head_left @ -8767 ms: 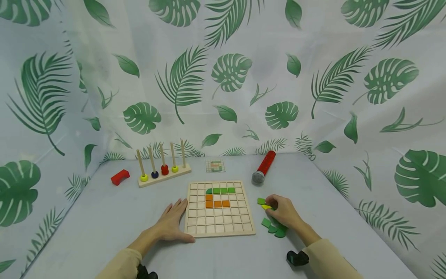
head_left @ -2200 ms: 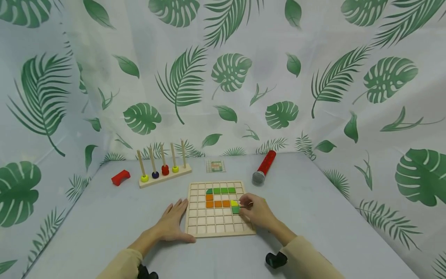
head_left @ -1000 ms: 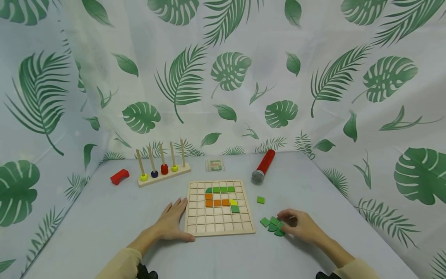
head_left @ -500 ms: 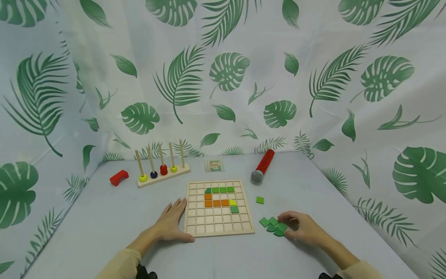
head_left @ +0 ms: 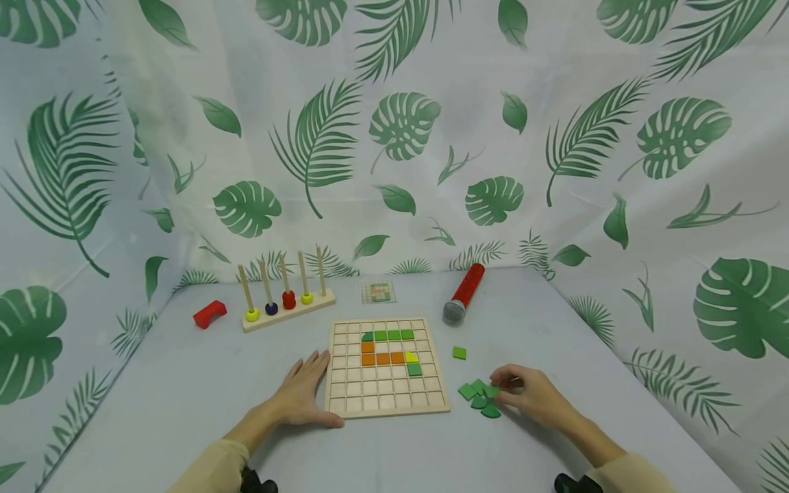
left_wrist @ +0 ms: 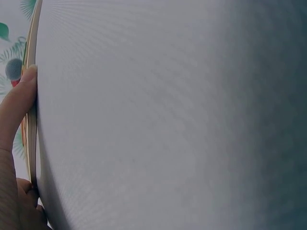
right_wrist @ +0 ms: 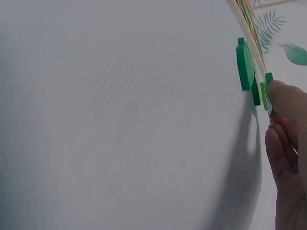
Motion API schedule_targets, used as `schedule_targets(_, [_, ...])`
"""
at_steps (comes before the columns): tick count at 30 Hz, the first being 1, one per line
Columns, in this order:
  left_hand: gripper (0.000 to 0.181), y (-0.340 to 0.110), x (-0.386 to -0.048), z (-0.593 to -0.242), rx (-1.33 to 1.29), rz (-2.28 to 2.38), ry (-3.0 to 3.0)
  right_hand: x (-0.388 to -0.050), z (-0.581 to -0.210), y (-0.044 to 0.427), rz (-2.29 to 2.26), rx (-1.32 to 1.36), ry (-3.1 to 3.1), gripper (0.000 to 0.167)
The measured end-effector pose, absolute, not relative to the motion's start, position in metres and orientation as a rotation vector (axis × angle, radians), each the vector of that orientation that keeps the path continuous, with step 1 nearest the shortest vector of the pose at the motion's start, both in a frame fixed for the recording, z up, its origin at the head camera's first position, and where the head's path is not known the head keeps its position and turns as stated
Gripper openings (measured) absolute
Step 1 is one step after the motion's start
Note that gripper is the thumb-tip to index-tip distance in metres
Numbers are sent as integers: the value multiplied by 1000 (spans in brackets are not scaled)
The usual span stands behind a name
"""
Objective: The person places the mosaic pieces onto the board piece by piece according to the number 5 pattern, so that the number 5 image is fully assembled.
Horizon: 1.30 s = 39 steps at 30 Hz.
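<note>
My left hand (head_left: 300,395) lies with fingers spread, touching the left edge and lower-left corner of a wooden grid board (head_left: 385,400). Set in the board are a row of green tiles (head_left: 394,335), several orange tiles (head_left: 383,359), one yellow tile (head_left: 411,357) and a green tile (head_left: 415,370) below it. Right of the board, my right hand (head_left: 535,395) pinches a green tile (right_wrist: 269,79) between thumb and fingers, just above a small pile of green tiles (head_left: 466,392), some with rounded edges. A lone green square tile (head_left: 459,352) lies farther back.
Behind the board lie a small pattern card (head_left: 379,292) and a red microphone (head_left: 466,293). A wooden peg stand (head_left: 290,313) with coloured beads and a red arched block (head_left: 210,314) are at the back left. Leaf-printed cloth (head_left: 394,171) surrounds the table.
Since the first frame, the yellow tile and a green tile have come onto the board. My right hand has returned to the pile and raised a green tile slightly. The left hand stays put.
</note>
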<state>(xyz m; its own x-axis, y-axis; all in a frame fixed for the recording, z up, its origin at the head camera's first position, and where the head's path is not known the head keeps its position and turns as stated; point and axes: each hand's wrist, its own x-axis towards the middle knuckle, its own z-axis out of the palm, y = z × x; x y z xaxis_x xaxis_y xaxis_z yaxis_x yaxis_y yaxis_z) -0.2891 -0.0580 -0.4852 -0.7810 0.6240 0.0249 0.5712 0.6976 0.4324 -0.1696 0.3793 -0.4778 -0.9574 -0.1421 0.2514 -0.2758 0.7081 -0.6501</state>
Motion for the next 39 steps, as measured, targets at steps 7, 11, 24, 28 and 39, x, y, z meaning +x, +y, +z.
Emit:
schedule_targets(7, [130,-59,-289,-485,956,617,2784,-188,-476,348,1048,406,-2654,24])
schedule_targets(11, [129,-58,-288,-485,952,608,2782,-201,-479,326,1058,440,-2626,26])
schedule_targets(24, [130,-58,-291,-486,953,589,2788,-219,-485,274,1147,505,-2607,25])
schedule_targets(28, [130,-58,-291,-486,952,587,2789,-222,-487,267,1123,536,-2592,24])
schedule_targets(39, [129,-57,-290,-485,966,601,2788,-224,-490,262,1110,536,-2604,25])
